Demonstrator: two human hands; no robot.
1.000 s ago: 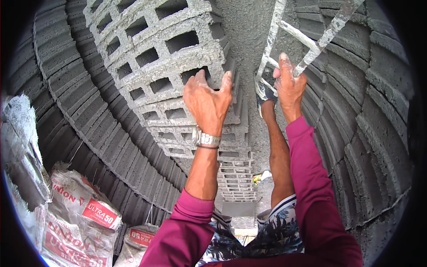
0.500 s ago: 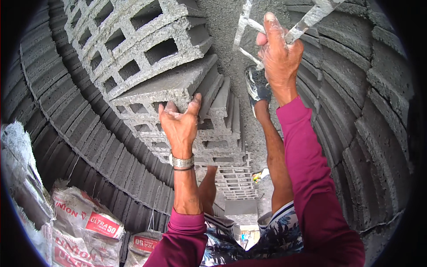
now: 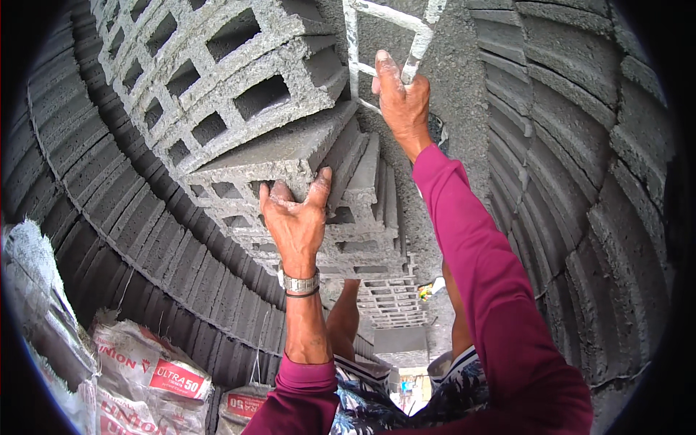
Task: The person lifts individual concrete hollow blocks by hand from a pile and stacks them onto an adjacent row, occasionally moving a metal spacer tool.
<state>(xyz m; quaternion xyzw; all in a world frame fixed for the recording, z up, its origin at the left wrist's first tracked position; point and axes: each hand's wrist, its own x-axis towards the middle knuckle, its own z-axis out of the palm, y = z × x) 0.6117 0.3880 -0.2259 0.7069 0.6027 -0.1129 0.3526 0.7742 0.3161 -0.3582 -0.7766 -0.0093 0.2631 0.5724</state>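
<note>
The rectangular hollow concrete block [image 3: 268, 148] has a smooth mid-grey face, while the tall stack of rough hollow concrete blocks [image 3: 217, 87] makes a grid of near-black rectangles on pale grey. Along the right edge of the speckled grey concrete floor [image 3: 464, 80], long ridged concrete rows [image 3: 558, 138] show darker grey stripes. The angular metal frame [image 3: 353, 32] is chalky off-white with dull grey patches. The long fabric sleeves [image 3: 500, 290] are plain magenta-purple. The metal-link wristwatch [image 3: 300, 283] is silver, the thin band [image 3: 303, 293] beside it black. The loose fabric shorts [image 3: 370, 406] carry dark-blue palm prints on white, with striped navy-and-white hems. The crumpled bags [image 3: 138, 391] are dusty off-white with red panels.
</note>
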